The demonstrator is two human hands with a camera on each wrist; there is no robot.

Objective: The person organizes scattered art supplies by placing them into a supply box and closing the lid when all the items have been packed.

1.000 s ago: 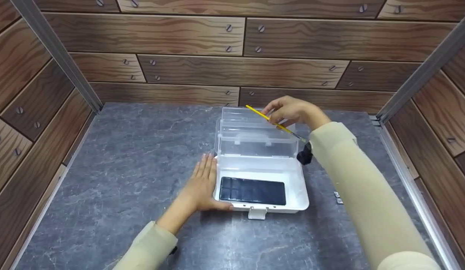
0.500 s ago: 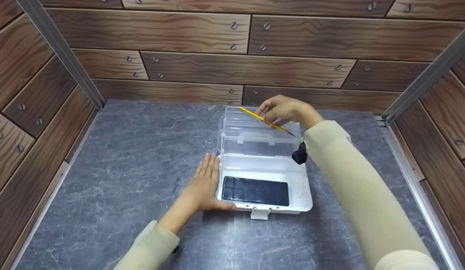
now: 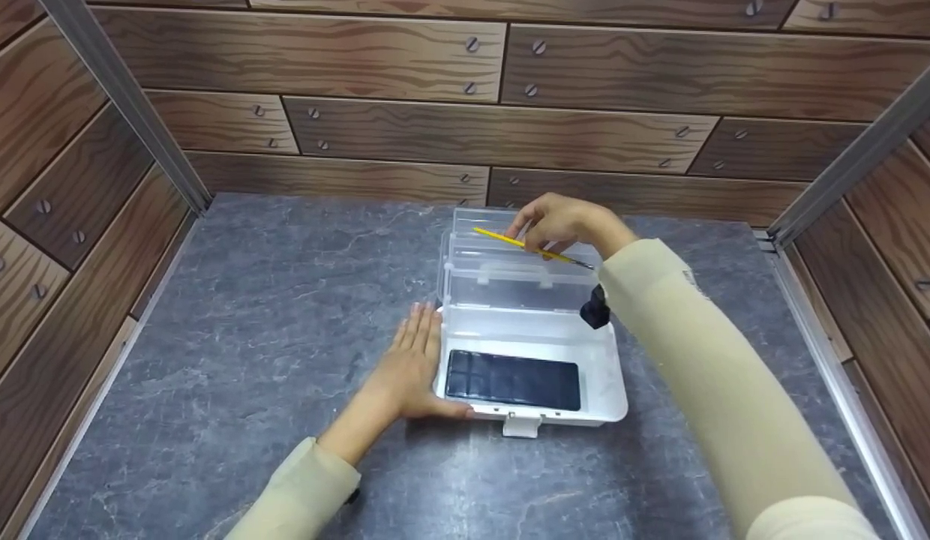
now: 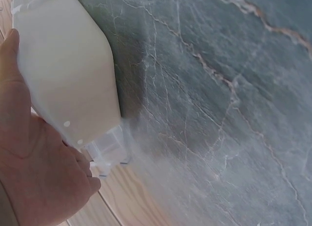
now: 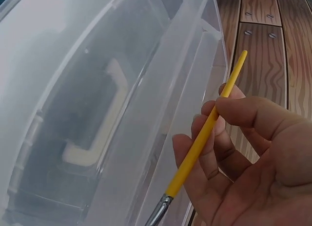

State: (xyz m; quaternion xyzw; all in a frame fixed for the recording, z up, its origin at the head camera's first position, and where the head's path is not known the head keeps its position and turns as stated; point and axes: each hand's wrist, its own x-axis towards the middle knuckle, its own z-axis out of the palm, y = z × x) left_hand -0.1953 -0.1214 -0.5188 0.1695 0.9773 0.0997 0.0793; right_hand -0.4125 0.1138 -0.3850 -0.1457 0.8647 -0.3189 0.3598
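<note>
My right hand (image 3: 566, 223) pinches the brush (image 5: 192, 150) near the clear lid (image 3: 502, 289) of the box (image 3: 604, 375), my left hand (image 3: 409, 379) lies straight-fingered along its side, and I fear a slack pinch could drop the brush.

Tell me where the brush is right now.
In the head view, the brush is right of centre, held in the right hand, seen against the clear lid of the open white box.

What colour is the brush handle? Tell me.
Yellow; the brush handle shows best in the right wrist view.
</note>
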